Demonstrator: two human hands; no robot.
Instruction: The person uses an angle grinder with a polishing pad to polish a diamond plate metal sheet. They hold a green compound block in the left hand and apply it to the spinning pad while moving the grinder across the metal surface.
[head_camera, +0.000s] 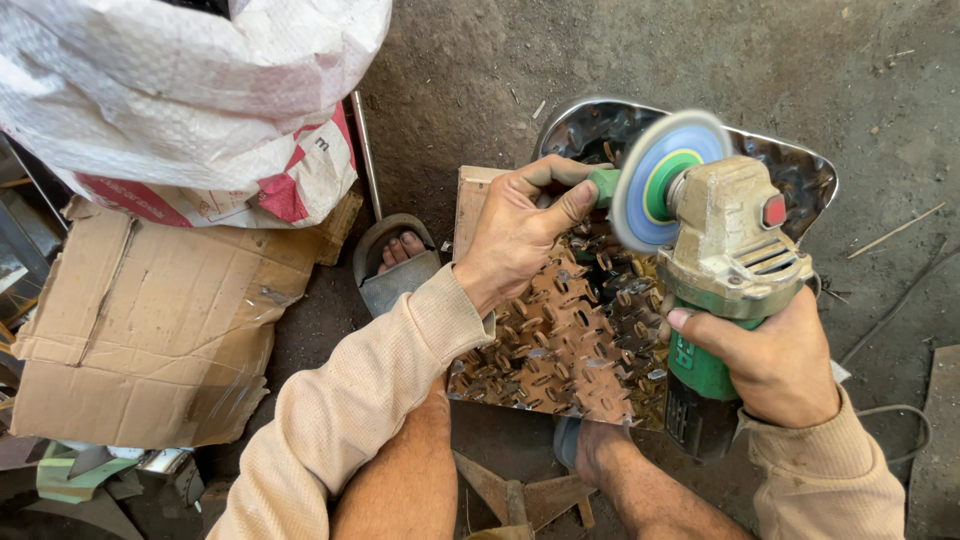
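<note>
Right hand (775, 360) fingers wrapped tight round green angle grinder (725, 260) body. Left hand (520, 230) fingers clamped on its side handle. Blue disc (660, 180) lifted above shiny bumpy metal plate (570, 340) on floor, not touching. Plate surface looks rusty; grinding seems mostly left.

I count two hands at work, a left hand (515, 235) and a right hand (775, 360), both on one angle grinder (720, 260) that carries one round disc (660, 180). Under it I see one shiny patterned metal sheet (560, 350). Off to the side I make out one flattened cardboard box (150, 330), one white woven sack (190, 90) and two sandalled feet (400, 255).
</note>
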